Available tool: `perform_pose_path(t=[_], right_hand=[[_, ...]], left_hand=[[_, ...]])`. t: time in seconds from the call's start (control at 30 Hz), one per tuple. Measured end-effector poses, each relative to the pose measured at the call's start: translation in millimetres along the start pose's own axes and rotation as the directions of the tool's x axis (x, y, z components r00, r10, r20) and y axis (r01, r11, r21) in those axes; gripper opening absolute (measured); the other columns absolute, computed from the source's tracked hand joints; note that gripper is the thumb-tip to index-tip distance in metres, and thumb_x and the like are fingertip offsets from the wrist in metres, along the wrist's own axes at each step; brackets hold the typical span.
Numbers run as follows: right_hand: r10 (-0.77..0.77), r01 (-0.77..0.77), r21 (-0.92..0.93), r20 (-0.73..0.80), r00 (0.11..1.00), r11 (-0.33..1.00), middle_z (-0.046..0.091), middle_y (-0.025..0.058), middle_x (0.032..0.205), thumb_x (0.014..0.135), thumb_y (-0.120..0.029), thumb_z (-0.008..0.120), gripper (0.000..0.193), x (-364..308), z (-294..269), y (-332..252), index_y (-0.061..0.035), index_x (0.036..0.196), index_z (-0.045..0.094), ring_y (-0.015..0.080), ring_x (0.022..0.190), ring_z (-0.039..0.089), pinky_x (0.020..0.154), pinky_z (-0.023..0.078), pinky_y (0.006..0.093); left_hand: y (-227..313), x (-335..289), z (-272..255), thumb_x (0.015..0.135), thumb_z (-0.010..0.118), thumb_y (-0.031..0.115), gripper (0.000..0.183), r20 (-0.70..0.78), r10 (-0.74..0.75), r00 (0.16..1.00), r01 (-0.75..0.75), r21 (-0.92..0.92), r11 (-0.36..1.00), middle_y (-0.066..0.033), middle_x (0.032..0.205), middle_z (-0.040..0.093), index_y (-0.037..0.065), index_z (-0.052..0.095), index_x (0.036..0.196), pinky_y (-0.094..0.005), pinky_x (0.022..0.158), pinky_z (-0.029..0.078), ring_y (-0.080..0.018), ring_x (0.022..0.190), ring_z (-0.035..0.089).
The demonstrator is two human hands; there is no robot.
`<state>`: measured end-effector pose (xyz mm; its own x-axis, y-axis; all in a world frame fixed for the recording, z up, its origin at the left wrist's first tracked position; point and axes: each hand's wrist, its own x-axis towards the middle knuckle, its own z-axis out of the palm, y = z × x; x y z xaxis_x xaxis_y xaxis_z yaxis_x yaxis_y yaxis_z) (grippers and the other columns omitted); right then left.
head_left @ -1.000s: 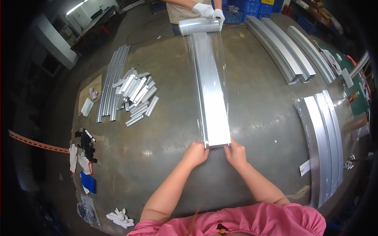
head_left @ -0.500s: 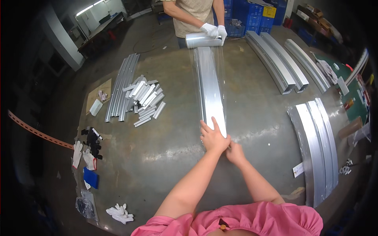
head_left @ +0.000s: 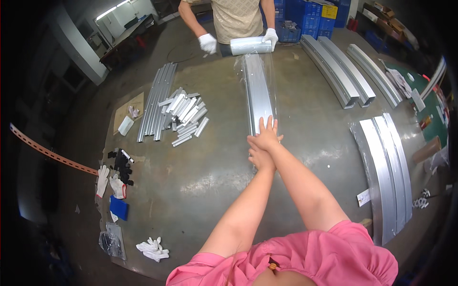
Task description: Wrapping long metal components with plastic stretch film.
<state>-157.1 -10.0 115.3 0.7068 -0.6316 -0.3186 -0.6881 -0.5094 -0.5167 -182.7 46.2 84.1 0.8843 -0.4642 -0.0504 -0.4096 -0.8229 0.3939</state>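
Observation:
A long silver metal profile lies lengthwise on the table, with clear film loose along its edges. My right hand rests on its near end, fingers spread and pointing away. It crosses over my left hand, which lies at the profile's near end with fingers partly hidden; those that show look outstretched. Across the table a person in white gloves holds a film roll at the profile's far end. One glove is at the roll's right end, the other is off it to the left.
Short metal pieces are heaped at left beside long thin bars. Curved profiles lie at the far right, with wrapped ones nearer. White gloves and a blue packet lie along the left side.
My right hand has come up from below the profile's end onto its top, over my left hand. My left hand has shifted slightly. The other person's one glove has left the roll, moving left.

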Motion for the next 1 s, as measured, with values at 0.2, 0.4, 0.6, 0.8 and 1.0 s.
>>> perform_pose_path(t=[0.2,0.4,0.6,0.8,1.0], right_hand=[[0.019,-0.018,0.021,-0.057,0.998,1.0,-0.008,0.0154,0.136,0.072,-0.034,0.051,0.075,-5,23,11,-0.0128,0.132,0.012,0.0317,0.125,-0.006,0.091,0.013,0.06],[-0.036,0.032,-0.033,-0.135,0.99,0.999,0.006,0.014,0.137,0.07,-0.03,0.052,0.071,-51,31,7,-0.0111,0.13,0.019,0.0311,0.126,0.004,0.093,0.016,0.0563],[-0.881,0.924,0.01,0.306,0.361,0.383,0.032,0.0103,0.128,0.058,-0.023,0.057,0.074,-105,40,41,-0.0075,0.124,0.029,0.0271,0.118,0.03,0.097,0.021,0.0477],[-0.795,0.994,0.109,0.602,-0.082,-0.02,0.036,0.0067,0.125,0.064,-0.022,0.052,0.064,-171,65,24,-0.0081,0.123,0.03,0.0228,0.117,0.031,0.096,0.023,0.0464],[-0.851,0.935,0.056,0.398,-0.343,-0.35,0.033,0.0061,0.125,0.057,-0.024,0.061,0.077,-186,99,43,-0.0078,0.124,0.027,0.0187,0.117,0.03,0.096,0.024,0.0413]], left_hand=[[-8,-12,8,0.074,0.049,0.035,0.072,-0.011,-0.051,0.999,0.051,0.042,0.998,-0.0187,0.108,0.034,-0.001,0.012,0.125,-0.0391,0.071,0.035,-0.0295,0.086,0.042],[-23,-49,-23,0.072,0.051,0.032,0.066,0.042,-0.05,0.998,0.05,-0.003,0.999,-0.0185,0.109,0.034,-0.002,0.022,0.121,-0.0382,0.073,0.036,-0.0302,0.087,0.042],[-84,-125,-40,0.065,0.053,0.027,0.054,0.077,0.081,0.994,-0.087,0.077,0.993,-0.0232,0.11,0.034,0.003,0.041,0.111,-0.039,0.075,0.035,-0.0341,0.088,0.042],[-177,-261,-87,0.056,0.062,0.033,0.087,0.253,0.154,0.955,-0.199,0.163,0.966,-0.0271,0.118,0.025,0.006,0.02,0.127,-0.0426,0.08,0.033,-0.0402,0.097,0.037],[-251,-363,-104,0.08,0.047,0.037,0.04,0.232,-0.493,0.838,0.512,-0.024,0.859,-0.0156,0.085,0.057,0.004,0.051,0.103,-0.0354,0.071,0.039,-0.032,0.075,0.052]])
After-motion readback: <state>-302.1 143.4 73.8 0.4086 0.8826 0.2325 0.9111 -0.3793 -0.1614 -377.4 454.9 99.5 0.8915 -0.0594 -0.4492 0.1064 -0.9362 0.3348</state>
